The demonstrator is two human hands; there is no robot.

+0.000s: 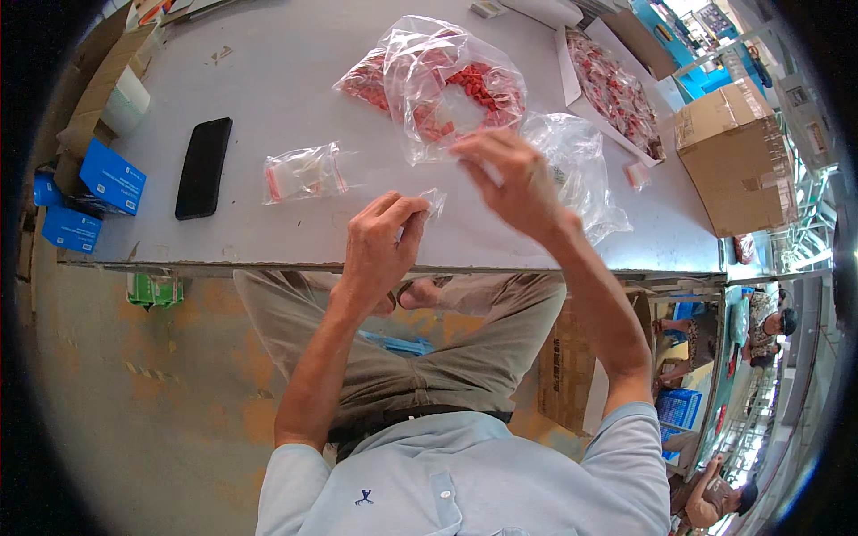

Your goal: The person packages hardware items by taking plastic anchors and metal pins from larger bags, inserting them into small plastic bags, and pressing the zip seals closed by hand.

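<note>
While the left hand (380, 234) pinches a small clear bag (436, 202) between thumb and bent forefinger, just above the near edge of the table (250, 237), the right hand (518, 179) is blurred beside the big clear bag (420, 45), its fingers curled near the lower side of the plastic; whether they grip anything or touch that bag, I cannot tell. The small bag sticks up past the left fingertips, and what, if anything, is inside it is too faint to make out. It looks thin and almost weightless, likely limp and a little slippery, with walls that could cling together, so a light pinch by a corner or one side of its mouth should suit it better than a squeeze across the middle. The red pieces (478, 85) in the big bag look small and probably light and firm, fit for taking between thumb and fingertip; their bag seems loose and crinkly, best held by its rim, since a tug low down might make it slump. The flat pack of small bags (304, 173) lies to the left, between the phone (204, 170) and the big bag; its film probably slides easily, so a side edge offers the surest hold.
</note>
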